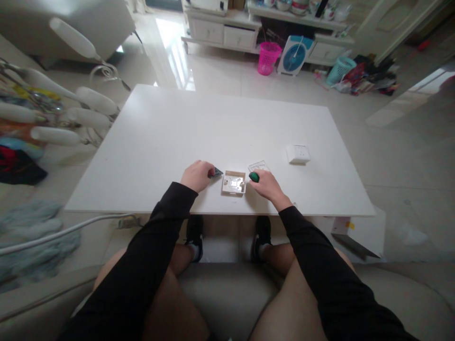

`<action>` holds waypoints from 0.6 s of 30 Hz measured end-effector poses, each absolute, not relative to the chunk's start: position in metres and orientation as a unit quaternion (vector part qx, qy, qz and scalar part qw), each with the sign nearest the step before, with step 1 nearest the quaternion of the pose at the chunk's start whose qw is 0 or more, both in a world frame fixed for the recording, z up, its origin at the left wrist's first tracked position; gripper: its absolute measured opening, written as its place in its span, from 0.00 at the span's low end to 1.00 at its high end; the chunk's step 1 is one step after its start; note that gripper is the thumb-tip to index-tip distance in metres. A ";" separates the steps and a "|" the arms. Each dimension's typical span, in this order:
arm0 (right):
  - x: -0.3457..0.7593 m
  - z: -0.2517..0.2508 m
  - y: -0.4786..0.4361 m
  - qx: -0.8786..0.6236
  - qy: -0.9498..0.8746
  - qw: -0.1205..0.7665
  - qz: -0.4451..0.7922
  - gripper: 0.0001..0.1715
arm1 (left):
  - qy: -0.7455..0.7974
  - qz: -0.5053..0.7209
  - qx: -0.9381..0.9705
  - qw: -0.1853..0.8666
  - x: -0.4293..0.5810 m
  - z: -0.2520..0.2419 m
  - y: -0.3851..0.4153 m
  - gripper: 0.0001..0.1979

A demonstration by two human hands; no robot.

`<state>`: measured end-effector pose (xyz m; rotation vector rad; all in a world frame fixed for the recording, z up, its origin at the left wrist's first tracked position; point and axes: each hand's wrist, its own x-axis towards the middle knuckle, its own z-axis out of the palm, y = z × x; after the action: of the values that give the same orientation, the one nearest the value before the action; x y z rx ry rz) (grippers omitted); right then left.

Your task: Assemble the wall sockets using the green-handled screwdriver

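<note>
On the white table [199, 123], near its front edge, lies an open cream socket back box [234, 192], its hollow side up. My left hand [196, 176] is closed on a small dark flat piece [215, 174] just left of the box; its kind is not clear. To the right of the box, my right hand [266, 184] grips a screwdriver with a green handle [253, 176]; the shaft cannot be made out. Behind that hand a thin white frame [259, 165] lies partly covered. A white wall socket [298, 154] on its box rests farther right.
White lamp arms [95, 100] jut in beside the table's left edge. A white cable [71, 229] runs at the lower left. Across the floor stand a pink basket [269, 59], a blue fan [295, 55] and a white cabinet [209, 31].
</note>
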<state>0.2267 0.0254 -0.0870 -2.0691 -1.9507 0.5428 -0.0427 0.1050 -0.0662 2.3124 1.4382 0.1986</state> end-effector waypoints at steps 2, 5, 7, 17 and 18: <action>0.226 -0.086 0.025 -0.709 -0.669 0.121 0.188 0.04 | 0.497 0.055 0.840 0.210 -0.041 -0.067 0.103 0.15; 0.225 -0.085 0.025 -0.710 -0.669 0.111 0.190 0.04 | 0.477 0.032 0.852 0.214 -0.040 -0.068 0.102 0.16; 0.224 -0.084 0.025 -0.713 -0.666 0.102 0.193 0.04 | 0.470 0.016 0.857 0.212 -0.040 -0.069 0.102 0.16; 0.220 -0.082 0.023 -0.719 -0.657 0.089 0.209 0.06 | 0.469 -0.026 0.856 0.214 -0.042 -0.081 0.105 0.14; 0.220 -0.082 0.023 -0.720 -0.656 0.087 0.210 0.06 | 0.466 -0.022 0.857 0.216 -0.041 -0.080 0.105 0.13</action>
<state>0.2200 0.0226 -0.0822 -2.1450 -1.9542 0.6245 -0.0405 0.1049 -0.0800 2.3763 1.2926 -0.0608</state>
